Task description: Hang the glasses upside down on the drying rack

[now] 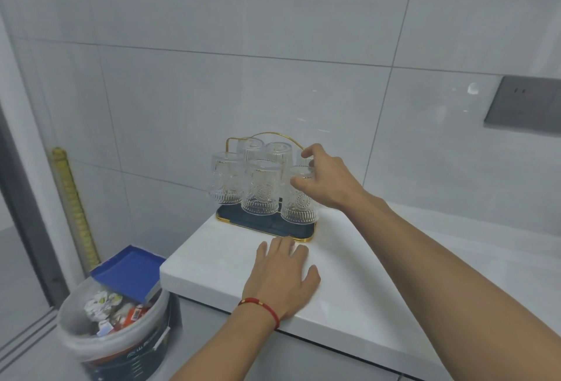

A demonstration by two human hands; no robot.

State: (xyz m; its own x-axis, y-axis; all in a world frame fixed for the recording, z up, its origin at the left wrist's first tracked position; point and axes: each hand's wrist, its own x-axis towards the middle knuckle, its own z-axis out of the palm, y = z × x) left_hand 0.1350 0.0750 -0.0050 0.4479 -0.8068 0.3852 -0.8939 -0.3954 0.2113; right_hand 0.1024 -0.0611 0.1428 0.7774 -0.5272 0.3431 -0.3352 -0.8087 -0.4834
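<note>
**Trainee:** Which step am I on, and where is the glass?

**Instructor:** Your right hand (326,179) has its fingertips (299,184) closed round the upturned base of the near right glass (300,203), which sits mouth-down on the rack (274,227) at the near right corner; whether you are seating it or only steadying it cannot be told; your left hand (280,277) lies flat and slack on the white counter (379,274), holding nothing, just in front of the rack's near edge.

**Trainee:** What does the next move call for?

**Instructor:** In my judgement, a check that the glass hangs true on its peg and clear of its neighbour, then a gentle letting-go straight upward; mind the gold handle (264,136) arching just above your fingers.

**Trainee:** And the count?

**Instructor:** One rack, with a dark tray and gold trim; five glasses plainly seen, all inverted: three in the near row, two in the far row; a sixth seems to stand behind your right hand at the far right, but it is mostly hidden; no loose glass shows on the counter, so the task looks nearly done; one bin (118,341) stands on the floor, near left.
</note>
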